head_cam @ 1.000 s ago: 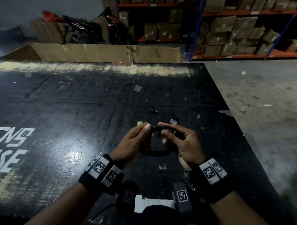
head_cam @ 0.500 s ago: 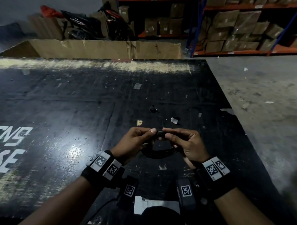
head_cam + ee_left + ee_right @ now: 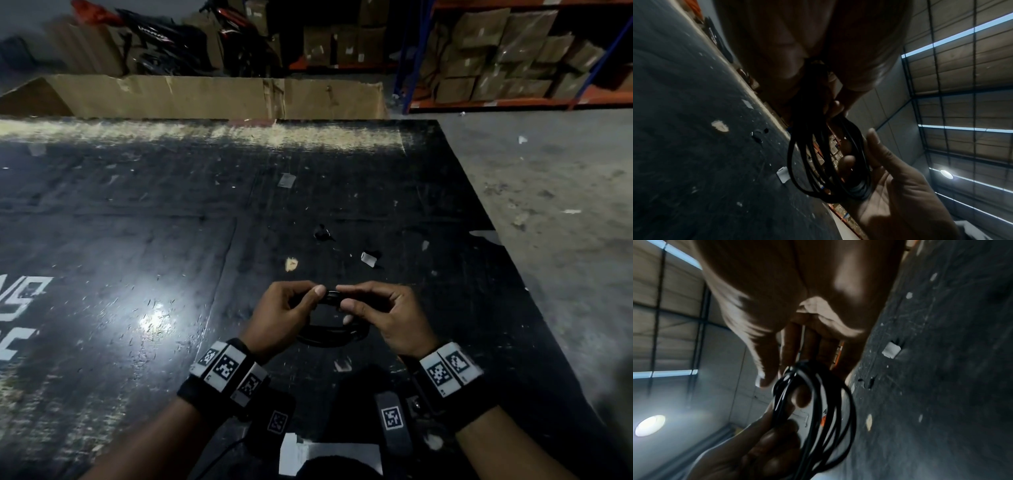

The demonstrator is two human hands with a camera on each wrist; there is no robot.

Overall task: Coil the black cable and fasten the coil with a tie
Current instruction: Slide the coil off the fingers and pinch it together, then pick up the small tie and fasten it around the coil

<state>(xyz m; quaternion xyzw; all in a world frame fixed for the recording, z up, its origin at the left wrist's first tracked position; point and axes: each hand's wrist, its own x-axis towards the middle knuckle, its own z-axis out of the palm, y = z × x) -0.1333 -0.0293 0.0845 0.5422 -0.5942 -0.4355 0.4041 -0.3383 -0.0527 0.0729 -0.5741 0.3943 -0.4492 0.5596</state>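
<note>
Coiled black cable (image 3: 331, 335) held above the black counter (image 3: 137, 240), near edge. Left hand (image 3: 284, 317) and right hand (image 3: 387, 317) pinch the coil's far side, fingers (image 3: 320, 292) curled and tips nearly meeting. Farther: white scrap (image 3: 368, 258), small black piece (image 3: 322, 233), then cardboard (image 3: 205, 96). Tie not discernible.

Warehouse or storage hall. Evidence: blue-and-orange pallet racking (image 3: 513, 51) stacked with taped cardboard boxes (image 3: 486, 31); bare grey concrete floor (image 3: 561, 192) littered with scraps; scuffed black floor mat (image 3: 171, 205) with white stencilled lettering (image 3: 20, 308); flattened cardboard sheet (image 3: 205, 97) along its far edge; parked motorbikes (image 3: 191, 41) against the wall; high corrugated metal roof (image 3: 962, 81) with skylight strips (image 3: 953, 39) and a round lamp (image 3: 946, 174).
</note>
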